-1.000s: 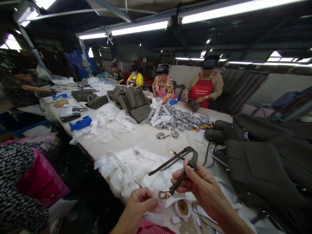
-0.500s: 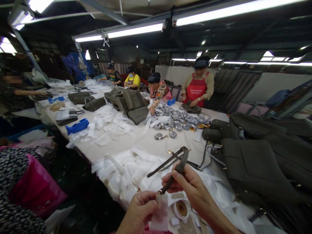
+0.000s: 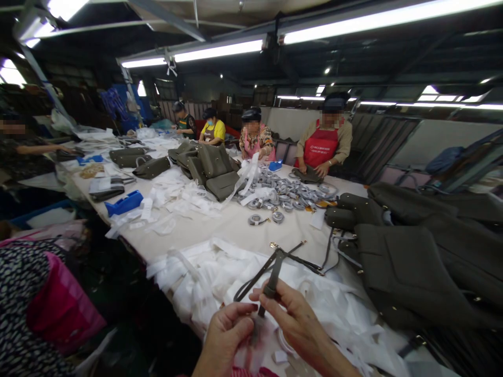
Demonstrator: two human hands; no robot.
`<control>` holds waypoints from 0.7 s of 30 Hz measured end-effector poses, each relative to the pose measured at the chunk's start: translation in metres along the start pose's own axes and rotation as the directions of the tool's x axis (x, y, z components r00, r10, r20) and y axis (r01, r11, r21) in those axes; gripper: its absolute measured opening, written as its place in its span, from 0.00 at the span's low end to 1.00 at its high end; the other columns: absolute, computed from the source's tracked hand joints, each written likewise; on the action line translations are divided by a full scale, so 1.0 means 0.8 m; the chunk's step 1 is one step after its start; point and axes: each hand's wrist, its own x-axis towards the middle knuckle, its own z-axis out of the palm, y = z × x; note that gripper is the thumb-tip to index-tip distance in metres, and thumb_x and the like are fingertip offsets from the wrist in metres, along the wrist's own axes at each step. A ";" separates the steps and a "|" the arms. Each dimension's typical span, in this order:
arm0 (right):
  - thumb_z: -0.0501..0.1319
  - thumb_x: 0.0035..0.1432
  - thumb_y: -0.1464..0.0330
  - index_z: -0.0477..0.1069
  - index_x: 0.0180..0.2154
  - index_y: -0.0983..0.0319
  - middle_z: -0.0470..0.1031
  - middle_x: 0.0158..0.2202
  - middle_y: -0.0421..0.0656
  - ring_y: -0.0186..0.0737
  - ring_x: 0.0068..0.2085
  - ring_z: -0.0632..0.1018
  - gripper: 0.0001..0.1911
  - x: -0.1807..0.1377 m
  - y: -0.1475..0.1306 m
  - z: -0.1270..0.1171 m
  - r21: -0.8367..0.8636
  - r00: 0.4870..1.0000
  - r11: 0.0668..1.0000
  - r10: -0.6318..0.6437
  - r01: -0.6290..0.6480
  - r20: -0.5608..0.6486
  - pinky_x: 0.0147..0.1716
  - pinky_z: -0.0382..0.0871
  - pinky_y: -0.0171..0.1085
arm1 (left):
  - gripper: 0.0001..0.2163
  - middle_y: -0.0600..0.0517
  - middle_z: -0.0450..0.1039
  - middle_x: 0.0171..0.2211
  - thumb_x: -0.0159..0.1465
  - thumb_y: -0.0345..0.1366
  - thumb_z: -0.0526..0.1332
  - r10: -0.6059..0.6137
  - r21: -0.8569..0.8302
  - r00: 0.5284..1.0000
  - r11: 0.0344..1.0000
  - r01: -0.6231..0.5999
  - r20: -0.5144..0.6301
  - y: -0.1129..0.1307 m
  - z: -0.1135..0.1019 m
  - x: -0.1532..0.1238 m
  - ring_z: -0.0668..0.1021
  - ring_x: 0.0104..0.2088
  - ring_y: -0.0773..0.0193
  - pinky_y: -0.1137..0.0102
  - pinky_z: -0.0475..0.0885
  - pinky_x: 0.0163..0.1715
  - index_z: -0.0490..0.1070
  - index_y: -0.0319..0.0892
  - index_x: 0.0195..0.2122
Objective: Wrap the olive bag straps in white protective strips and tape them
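My right hand is closed around a dark olive bag strap, thumb and fingers pinching it near its keeper loop. The strap's lower end points down toward my left hand. There, thumb and forefinger pinch a translucent wrapping piece; the strap end seems to lie in or behind it, I cannot tell which. Beyond my hands, another thin strap with gold clips lies on white wrapping sheets. A roll of tape is mostly hidden under my right hand.
Olive bags are piled at the right, and more bags stand mid-table. Coiled wrapped straps form a heap. A blue tape dispenser sits by the left edge. Several co-workers stand around the table, including one in a red apron.
The strap has moved down and left, its lower end now nearer the wrapping piece. My hands have come closer together. Across the table, a co-worker has straightened and lifted a white strip.
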 end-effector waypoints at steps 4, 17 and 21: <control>0.62 0.59 0.60 0.76 0.40 0.59 0.78 0.41 0.44 0.45 0.42 0.77 0.11 -0.011 0.022 0.018 -0.016 0.998 0.999 0.033 -0.032 0.056 0.42 0.71 0.39 | 0.18 0.58 0.69 0.16 0.47 0.45 0.75 0.016 -0.029 0.998 0.999 -0.018 -0.055 -0.006 -0.002 0.000 0.65 0.14 0.73 0.77 0.57 0.15 0.71 0.41 0.31; 0.62 0.60 0.55 0.71 0.34 0.61 0.74 0.29 0.42 0.41 0.31 0.77 0.15 -0.017 0.047 0.026 0.169 0.996 0.982 0.080 -0.086 0.040 0.32 0.75 0.37 | 0.23 0.47 0.74 0.45 0.52 0.45 0.72 0.236 0.259 0.971 0.936 -0.237 0.037 -0.014 -0.026 -0.007 0.75 0.46 0.55 0.68 0.70 0.43 0.73 0.44 0.48; 0.64 0.59 0.55 0.72 0.32 0.61 0.73 0.27 0.40 0.39 0.29 0.76 0.15 -0.020 0.038 0.025 0.304 1.000 0.953 -0.008 0.005 0.009 0.32 0.74 0.37 | 0.23 0.50 0.74 0.29 0.55 0.55 0.67 0.076 0.346 0.966 0.924 -0.161 0.247 -0.015 -0.036 -0.007 0.74 0.30 0.63 0.71 0.66 0.32 0.76 0.38 0.39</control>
